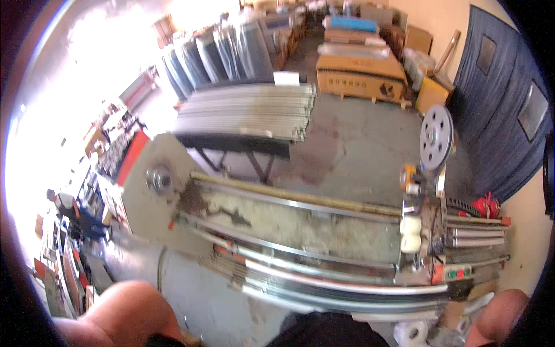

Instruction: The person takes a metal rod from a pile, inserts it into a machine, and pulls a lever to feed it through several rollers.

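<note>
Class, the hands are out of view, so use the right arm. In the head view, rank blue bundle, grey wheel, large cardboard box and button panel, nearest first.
From the right arm:
1. Button panel: ahead, leftward.
2. Grey wheel: upright beyond the panel.
3. Large cardboard box: beyond the wheel, leftward.
4. Blue bundle: behind the box.

Well ahead of the hands, long strips [245, 113] are stacked on a black stand [260, 146], with wrapped rolls [217, 55] upright behind. Farther right, a carton [361, 78] sits on a pallet [374, 102]. A blue curtain [491, 98] hangs far right; a co-worker [69, 207] is far left.
</note>
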A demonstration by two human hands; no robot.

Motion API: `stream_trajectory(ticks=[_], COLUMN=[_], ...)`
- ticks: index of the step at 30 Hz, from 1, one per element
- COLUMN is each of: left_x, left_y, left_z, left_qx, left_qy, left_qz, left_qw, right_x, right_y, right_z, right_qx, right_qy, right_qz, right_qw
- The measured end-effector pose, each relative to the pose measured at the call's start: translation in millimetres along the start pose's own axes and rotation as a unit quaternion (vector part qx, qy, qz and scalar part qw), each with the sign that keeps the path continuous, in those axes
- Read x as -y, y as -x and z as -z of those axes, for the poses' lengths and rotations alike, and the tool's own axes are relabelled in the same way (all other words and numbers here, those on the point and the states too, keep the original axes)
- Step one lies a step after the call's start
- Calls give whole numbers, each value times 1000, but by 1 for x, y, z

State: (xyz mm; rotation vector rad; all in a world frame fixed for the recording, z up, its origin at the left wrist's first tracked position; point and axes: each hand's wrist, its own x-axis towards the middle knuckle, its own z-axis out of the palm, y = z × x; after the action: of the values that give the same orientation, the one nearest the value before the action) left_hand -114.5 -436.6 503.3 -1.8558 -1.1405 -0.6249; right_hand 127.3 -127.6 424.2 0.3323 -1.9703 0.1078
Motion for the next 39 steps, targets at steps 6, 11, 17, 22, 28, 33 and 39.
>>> stream_trajectory(ticks=[6,11,17,22,28,33,39], left_x=[49,-6,30,23,20,10,6], left_y=[-47,-10,-35,-34,-26,-35,-23], left_z=[-57,-30,-105,-110,-135,-138,-132], left_qx=[20,-38,37,41,32,48,23], left_qy=[66,37,69,54,62,68,83], left_qz=[141,167,165,164,139,104,41], left_qw=[988,985,983,984,988,991,995], right_x=[-54,-29,-63,-65,-62,-50,-34], right_y=[7,-4,49,54,74,92,94], right_z=[18,12,26,35,43,56,60], right_qx=[-17,-39,-45,-43,-39,-36,-24], right_qy=[45,63,108,122,160,154,155], right_qz=[-122,-54,-141,-145,-148,-160,-158], right_qw=[991,996,983,981,975,974,975])
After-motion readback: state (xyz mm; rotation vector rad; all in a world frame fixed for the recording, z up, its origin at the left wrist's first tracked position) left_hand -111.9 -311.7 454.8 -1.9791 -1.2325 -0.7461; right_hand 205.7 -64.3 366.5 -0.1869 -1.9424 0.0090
